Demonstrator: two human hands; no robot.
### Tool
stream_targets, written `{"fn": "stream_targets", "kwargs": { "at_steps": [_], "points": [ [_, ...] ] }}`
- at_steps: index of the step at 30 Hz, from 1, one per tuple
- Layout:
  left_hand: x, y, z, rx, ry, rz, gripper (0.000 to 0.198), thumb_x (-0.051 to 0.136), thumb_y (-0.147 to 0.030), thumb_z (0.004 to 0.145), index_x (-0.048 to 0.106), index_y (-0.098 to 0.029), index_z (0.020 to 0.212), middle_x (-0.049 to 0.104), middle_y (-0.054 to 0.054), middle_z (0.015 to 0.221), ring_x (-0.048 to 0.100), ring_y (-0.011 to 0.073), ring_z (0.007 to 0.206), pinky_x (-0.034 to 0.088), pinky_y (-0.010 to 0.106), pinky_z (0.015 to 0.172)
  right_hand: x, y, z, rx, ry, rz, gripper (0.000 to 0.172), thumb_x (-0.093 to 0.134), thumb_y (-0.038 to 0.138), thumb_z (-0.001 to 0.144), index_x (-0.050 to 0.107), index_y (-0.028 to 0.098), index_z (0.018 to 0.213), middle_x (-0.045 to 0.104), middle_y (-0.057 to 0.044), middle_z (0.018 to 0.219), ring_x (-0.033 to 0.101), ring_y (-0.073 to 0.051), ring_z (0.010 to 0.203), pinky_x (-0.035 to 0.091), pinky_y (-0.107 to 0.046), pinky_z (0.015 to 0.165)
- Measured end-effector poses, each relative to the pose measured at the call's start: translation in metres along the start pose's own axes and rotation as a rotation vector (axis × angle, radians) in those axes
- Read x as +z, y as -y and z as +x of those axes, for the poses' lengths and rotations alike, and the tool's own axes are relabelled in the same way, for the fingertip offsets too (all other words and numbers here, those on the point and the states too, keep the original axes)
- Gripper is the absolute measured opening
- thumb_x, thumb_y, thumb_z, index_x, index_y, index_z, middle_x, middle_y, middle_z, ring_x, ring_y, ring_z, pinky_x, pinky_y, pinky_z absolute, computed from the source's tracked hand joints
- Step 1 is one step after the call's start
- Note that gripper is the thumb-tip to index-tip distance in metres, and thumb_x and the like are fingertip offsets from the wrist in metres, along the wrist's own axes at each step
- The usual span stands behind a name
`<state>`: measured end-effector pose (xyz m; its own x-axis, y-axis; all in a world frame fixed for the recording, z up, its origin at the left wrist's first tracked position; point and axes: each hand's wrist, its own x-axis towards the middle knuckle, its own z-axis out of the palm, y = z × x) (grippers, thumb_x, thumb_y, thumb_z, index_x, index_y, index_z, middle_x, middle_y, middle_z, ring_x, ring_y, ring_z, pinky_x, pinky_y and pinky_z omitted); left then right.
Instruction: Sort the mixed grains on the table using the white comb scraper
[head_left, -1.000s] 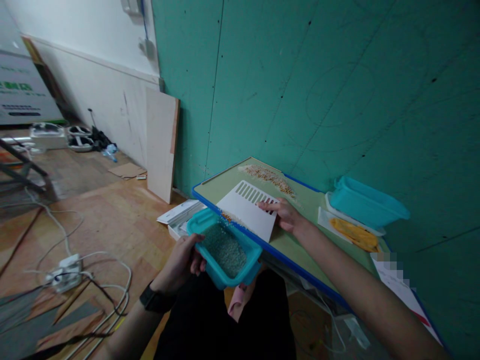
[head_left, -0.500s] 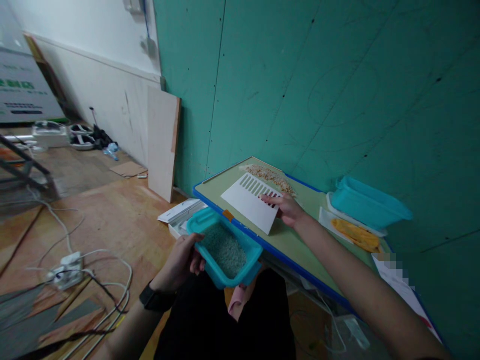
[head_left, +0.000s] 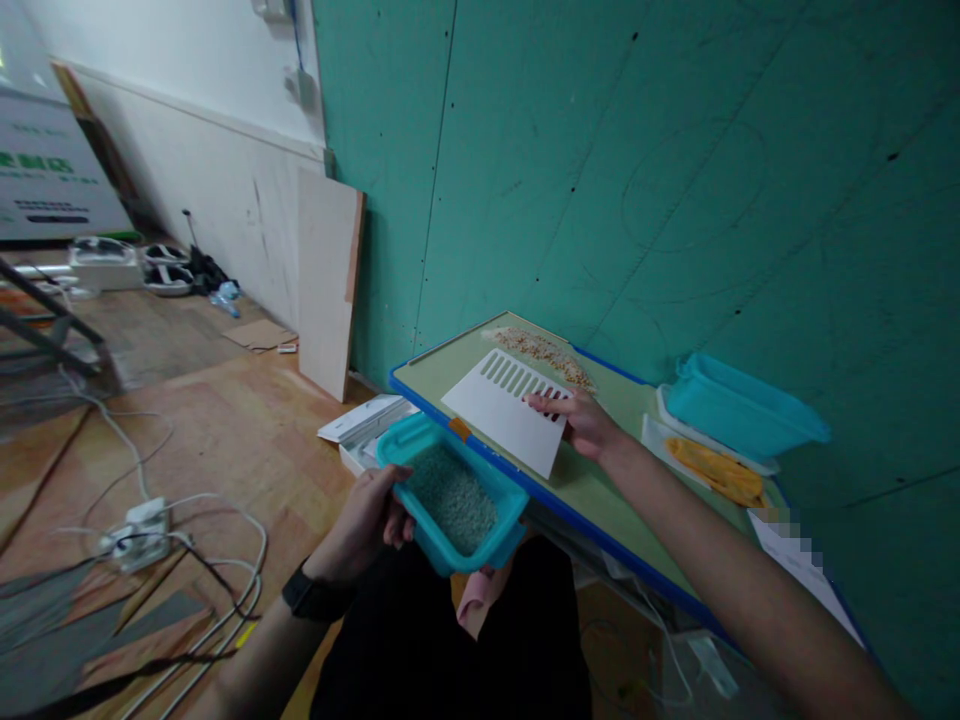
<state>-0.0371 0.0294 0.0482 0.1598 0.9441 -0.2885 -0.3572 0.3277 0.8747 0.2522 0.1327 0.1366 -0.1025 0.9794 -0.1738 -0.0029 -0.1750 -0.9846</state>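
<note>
My left hand (head_left: pixel 376 500) grips the near-left rim of a teal plastic tub (head_left: pixel 439 552), thumb over the edge. Small pale granules (head_left: pixel 454 500) lie in the tub, which sits just below the table's front edge, above my lap. In my right hand (head_left: pixel 577 415) is a white sheet with a row of long slots (head_left: pixel 504 408), held by its right side over the tabletop. Behind the sheet a band of mixed pale and orange-brown grains (head_left: pixel 540 348) is spread on the table (head_left: pixel 600 490). My right fingers lie across the slots.
A second teal tub (head_left: pixel 742 405) stands at the table's right, beside yellow-orange cloth or gloves (head_left: pixel 716 470). The green wall (head_left: pixel 637 200) borders the table's back. White cables and a power strip (head_left: pixel 142 535) lie on the left floor; a board (head_left: pixel 326 285) leans on the wall.
The slotted sheet's near corner has shifted slightly right and toward me with my right hand. My left hand and the tub look almost unchanged; the view has moved a little.
</note>
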Motion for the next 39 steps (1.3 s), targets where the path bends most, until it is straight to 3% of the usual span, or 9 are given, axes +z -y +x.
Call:
{"fn": "stream_targets", "kwargs": {
  "at_steps": [5,20,25,29,33,36,39],
  "points": [
    [0.008,-0.002,-0.004,0.017,-0.032,0.055,0.053,0.070,-0.058,0.063,0.049,-0.025,0.026,0.039,0.003,0.025,0.049,0.0119,0.027,0.038,0.022,0.035,-0.008,-0.009,-0.009,-0.039,-0.092,-0.001,0.048,0.108,0.041,0.044,0.080,0.019,0.076,0.081,-0.005,0.077,0.068,-0.020,0.067,0.052,-0.034,0.066],
    [0.011,0.000,-0.002,0.021,-0.071,0.056,0.053,0.067,-0.058,0.063,0.048,-0.025,0.026,0.038,0.001,0.024,0.046,0.0110,0.026,0.038,0.022,0.035,0.014,-0.015,-0.020,-0.022,-0.022,0.034,0.048,0.107,0.043,0.046,0.080,0.016,0.075,0.079,-0.004,0.073,0.066,-0.018,0.064,0.050,-0.033,0.067],
    [0.008,0.001,-0.003,0.023,-0.068,0.070,0.054,0.065,-0.058,0.064,0.047,-0.025,0.026,0.039,0.002,0.024,0.046,0.0101,0.026,0.038,0.021,0.037,0.015,-0.008,-0.027,-0.028,-0.072,0.041,0.055,0.109,0.046,0.041,0.082,0.016,0.078,0.080,-0.005,0.075,0.068,-0.018,0.065,0.052,-0.031,0.065],
    [-0.004,0.007,-0.004,0.003,-0.086,0.072,0.053,0.066,-0.059,0.065,0.049,-0.025,0.027,0.038,0.001,0.024,0.046,0.0104,0.026,0.036,0.021,0.035,-0.017,0.017,-0.041,-0.040,-0.181,-0.029,0.060,0.108,0.054,0.042,0.080,0.017,0.081,0.081,-0.007,0.077,0.069,-0.020,0.064,0.052,-0.031,0.058],
    [-0.018,0.015,-0.002,0.006,-0.071,0.048,0.057,0.071,-0.060,0.068,0.050,-0.025,0.028,0.042,0.002,0.024,0.048,0.0105,0.028,0.040,0.022,0.040,-0.082,0.039,-0.059,-0.138,-0.399,-0.166,0.055,0.107,0.046,0.044,0.080,0.017,0.084,0.083,-0.009,0.082,0.073,-0.023,0.067,0.057,-0.032,0.060],
    [-0.027,0.025,0.001,0.003,-0.088,0.029,0.059,0.072,-0.061,0.070,0.051,-0.026,0.028,0.042,0.003,0.024,0.051,0.0132,0.029,0.040,0.023,0.039,-0.128,0.040,-0.069,-0.224,-0.641,-0.233,0.039,0.101,0.037,0.053,0.077,0.019,0.078,0.082,-0.008,0.080,0.072,-0.022,0.064,0.057,-0.031,0.057],
    [-0.030,0.037,0.000,0.009,-0.115,0.077,0.066,0.069,-0.064,0.074,0.050,-0.025,0.024,0.041,0.005,0.023,0.047,0.0139,0.025,0.039,0.025,0.037,-0.155,0.027,-0.076,-0.245,-0.826,-0.240,0.026,0.092,0.027,0.059,0.076,0.018,0.078,0.082,-0.008,0.078,0.073,-0.022,0.064,0.058,-0.032,0.059]
  ]
}}
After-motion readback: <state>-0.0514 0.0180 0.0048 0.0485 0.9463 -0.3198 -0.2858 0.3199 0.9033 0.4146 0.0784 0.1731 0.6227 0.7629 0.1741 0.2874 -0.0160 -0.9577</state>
